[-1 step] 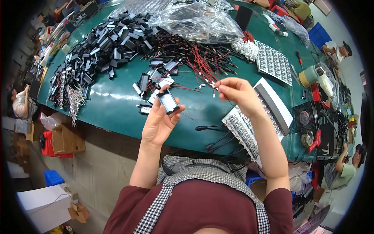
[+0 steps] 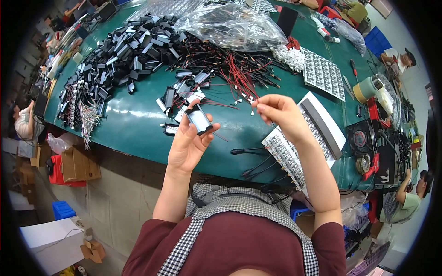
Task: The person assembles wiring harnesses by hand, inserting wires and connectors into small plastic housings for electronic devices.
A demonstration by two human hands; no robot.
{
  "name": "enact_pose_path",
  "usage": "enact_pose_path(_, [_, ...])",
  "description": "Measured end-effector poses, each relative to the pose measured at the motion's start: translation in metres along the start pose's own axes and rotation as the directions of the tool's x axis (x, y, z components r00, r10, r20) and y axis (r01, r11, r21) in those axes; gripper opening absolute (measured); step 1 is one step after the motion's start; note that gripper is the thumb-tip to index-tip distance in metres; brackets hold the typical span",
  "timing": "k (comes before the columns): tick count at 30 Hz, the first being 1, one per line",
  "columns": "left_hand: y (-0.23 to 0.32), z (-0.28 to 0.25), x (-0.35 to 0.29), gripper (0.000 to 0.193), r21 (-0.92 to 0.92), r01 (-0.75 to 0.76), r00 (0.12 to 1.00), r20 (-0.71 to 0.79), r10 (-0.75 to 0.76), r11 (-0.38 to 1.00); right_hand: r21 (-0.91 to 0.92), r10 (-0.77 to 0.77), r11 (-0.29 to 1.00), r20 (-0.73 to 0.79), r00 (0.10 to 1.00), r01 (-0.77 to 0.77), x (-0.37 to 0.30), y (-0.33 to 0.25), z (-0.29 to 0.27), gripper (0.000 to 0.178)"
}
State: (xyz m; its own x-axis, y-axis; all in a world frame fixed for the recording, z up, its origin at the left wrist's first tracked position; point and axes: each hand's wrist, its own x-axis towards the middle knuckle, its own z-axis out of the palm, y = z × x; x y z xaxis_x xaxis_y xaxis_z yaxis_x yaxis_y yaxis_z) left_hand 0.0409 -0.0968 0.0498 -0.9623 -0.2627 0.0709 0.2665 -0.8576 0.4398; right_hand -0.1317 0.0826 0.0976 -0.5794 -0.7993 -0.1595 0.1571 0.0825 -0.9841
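Note:
My left hand [image 2: 189, 142] is raised over the near part of the table, palm up. Its fingers hold a small black rectangular casing [image 2: 200, 120] with a pale, shiny inner face, tilted toward me. To its right, my right hand [image 2: 281, 115] has thumb and forefinger brought together beside the small white plugs [image 2: 239, 100] of a bundle of red wires [image 2: 237, 71]. What lies between these fingertips is too small to make out. Just beyond my left hand are several loose black casings [image 2: 170, 95], some with wires.
A large heap of black casings [image 2: 124, 48] covers the table's far left, with a clear plastic bag [image 2: 230, 27] behind. Sheets of small boards [image 2: 324, 73] lie at right, one under my right forearm. Black cables [image 2: 248, 151] sit near the front edge. Co-workers are around.
My right hand has shifted slightly left, toward the white plugs. My left hand and the casing are almost unmoved.

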Motion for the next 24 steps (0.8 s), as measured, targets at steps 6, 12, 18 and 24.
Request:
enact_pose_path(6, [-0.004,0.025,0.002,0.056,0.271,0.026,0.999,0.030,-0.035,0.962,-0.260,-0.204,0.950,-0.103,0.974,0.171,-0.035,-0.015,0.035,0.016])
enact_pose_path(12, [-0.004,0.025,-0.005,0.055,0.423,-0.009,0.996,0.081,-0.028,0.906,-0.417,-0.291,0.876,-0.053,0.955,0.244,-0.049,-0.031,0.035,0.011])
enact_pose_path(18, [-0.002,0.021,-0.005,0.043,0.751,-0.297,0.953,0.268,0.139,0.590,-0.497,-0.410,0.812,-0.111,0.905,0.306,-0.059,-0.035,0.044,0.008])
enact_pose_path(24, [0.000,0.026,-0.006,0.038,0.758,-0.299,0.952,0.282,0.123,0.579,-0.540,-0.468,0.758,-0.061,0.882,0.365,-0.056,-0.032,0.044,0.007])
